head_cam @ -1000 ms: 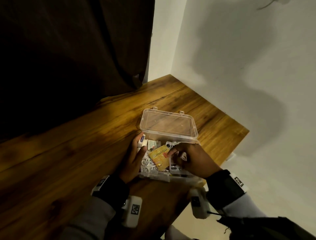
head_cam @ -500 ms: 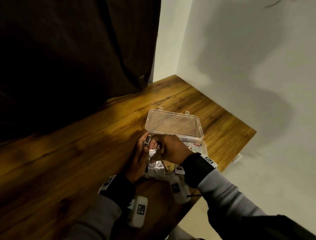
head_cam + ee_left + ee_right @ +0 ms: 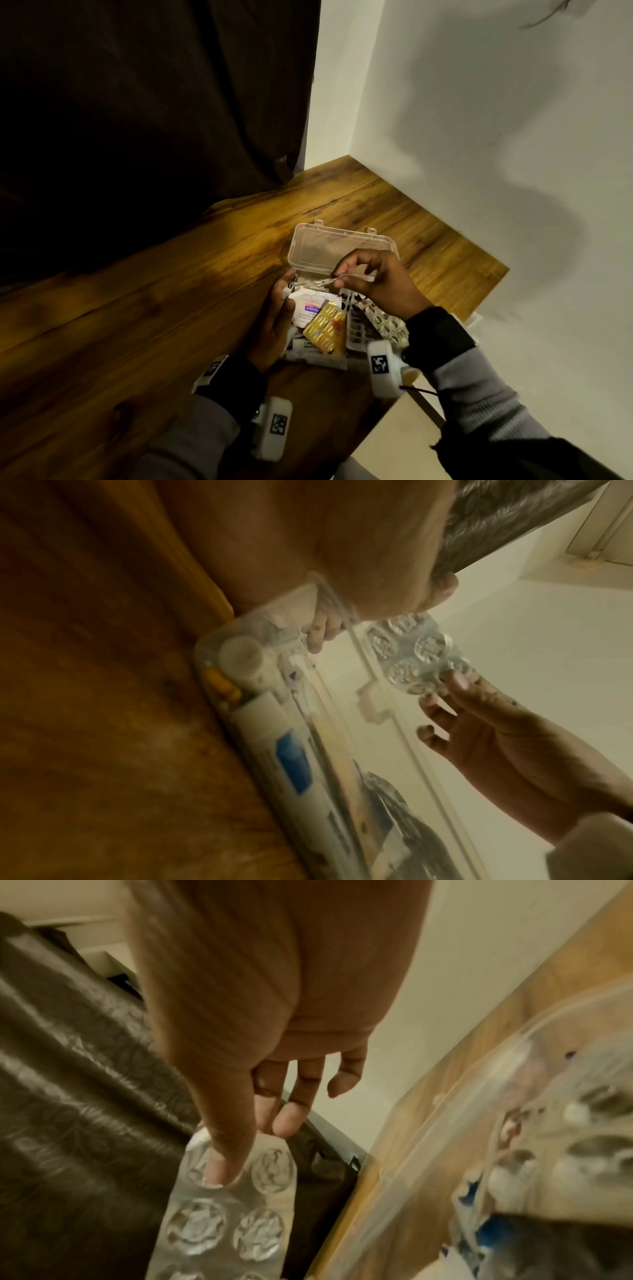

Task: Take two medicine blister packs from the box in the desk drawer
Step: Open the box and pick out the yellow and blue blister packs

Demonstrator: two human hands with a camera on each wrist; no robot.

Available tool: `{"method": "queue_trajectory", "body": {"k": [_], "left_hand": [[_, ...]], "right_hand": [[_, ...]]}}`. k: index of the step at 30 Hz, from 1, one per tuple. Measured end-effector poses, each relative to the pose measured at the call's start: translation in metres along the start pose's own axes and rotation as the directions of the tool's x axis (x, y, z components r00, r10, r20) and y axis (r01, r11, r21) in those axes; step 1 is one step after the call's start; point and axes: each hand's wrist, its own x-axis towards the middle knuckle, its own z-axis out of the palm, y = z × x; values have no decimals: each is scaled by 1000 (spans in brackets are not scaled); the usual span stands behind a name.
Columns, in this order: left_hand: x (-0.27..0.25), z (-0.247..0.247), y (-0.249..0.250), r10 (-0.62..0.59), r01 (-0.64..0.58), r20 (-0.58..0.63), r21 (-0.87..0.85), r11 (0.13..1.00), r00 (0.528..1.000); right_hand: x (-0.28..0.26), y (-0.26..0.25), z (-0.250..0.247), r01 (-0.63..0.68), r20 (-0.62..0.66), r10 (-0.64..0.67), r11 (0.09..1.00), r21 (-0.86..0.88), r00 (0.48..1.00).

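A clear plastic box (image 3: 318, 356) sits open at the near edge of a wooden desk (image 3: 137, 325), its lid (image 3: 342, 251) tipped back toward the wall. The right hand (image 3: 380, 284) hovers over the box's far side and pinches a silver blister pack (image 3: 219, 1218) between thumb and fingertips, lifted clear of the contents. From the head view the pack is seen nearly edge-on, its long axis running left to right toward the left hand (image 3: 274, 325), which curls around the box's left wall, steadying it. More packs remain just below the right hand, which is nearer them: a gold blister pack (image 3: 325, 330) lies on top mid-box, long axis slanting near to far. Whether a second pack is already out cannot be told. The drawer is not visible, and both wrist views are blurred.
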Motion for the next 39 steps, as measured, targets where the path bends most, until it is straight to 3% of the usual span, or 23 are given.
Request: {"method": "queue_trajectory", "body": {"k": [5,11,18,20,24,26,29,31,33,36,39], "left_hand": [[0,2,2,13,-14,15,26,1000,1000],[1,6,-11,-98,101,48,-75,992,994],[1,8,-14,-145,150,45,-138,979,988],[1,6,-15,-146,151,50,-121,981,988],[0,4,-13,-159,167,73,-130,977,985],[1,5,-10,-160,170,77,-141,975,984],[2,9,-12,-132,143,78,-155,978,988],[3,10,-15,-113,122,77,-118,986,991],[3,9,-15,-80,85,70,-77,993,994],[5,7,-20,-15,14,63,15,1000,998],[6,5,-23,0,-11,72,154,988,997]], "right_hand": [[-46,13,-33,129,-139,-157,973,-189,978],[-88,46,-35,99,-113,-143,940,-325,983],[-76,21,-20,71,-243,-131,967,-244,961],[-60,14,-9,40,-269,-83,986,-160,960],[-20,20,11,-234,-131,243,969,81,961],[-5,29,21,-333,-74,329,942,-42,941],[0,35,26,-323,-110,304,865,-384,946],[-7,34,24,-317,-96,307,846,-428,947],[-17,33,25,-288,2,332,822,-491,943],[-28,32,34,-209,55,319,733,-647,946],[-26,32,36,-240,29,312,786,-570,950]]}}
